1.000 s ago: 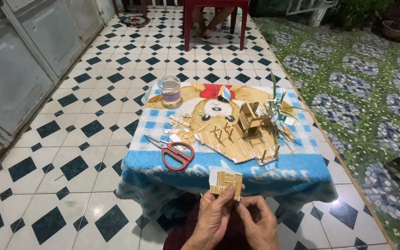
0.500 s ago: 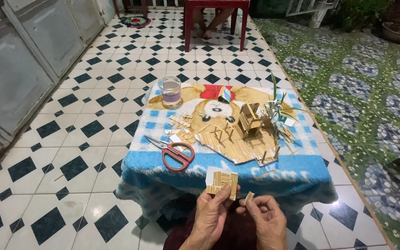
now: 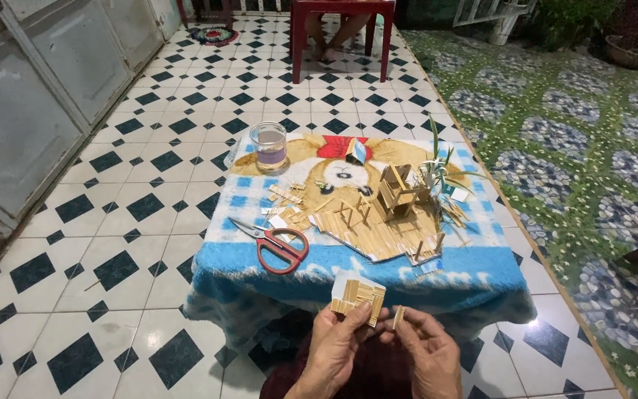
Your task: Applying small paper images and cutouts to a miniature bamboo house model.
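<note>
Near the bottom edge, the left hand (image 3: 337,347) grips a small stick panel (image 3: 358,295) between thumb and fingers, just above the lap. Beside it, the right hand (image 3: 426,351) pinches a short stick (image 3: 398,316) upright, close to the panel's right side. Farther off, a low table (image 3: 481,277) under a blue cloth carries red scissors (image 3: 275,242), a glass jar (image 3: 269,146) and a stick model (image 3: 385,214).
</note>
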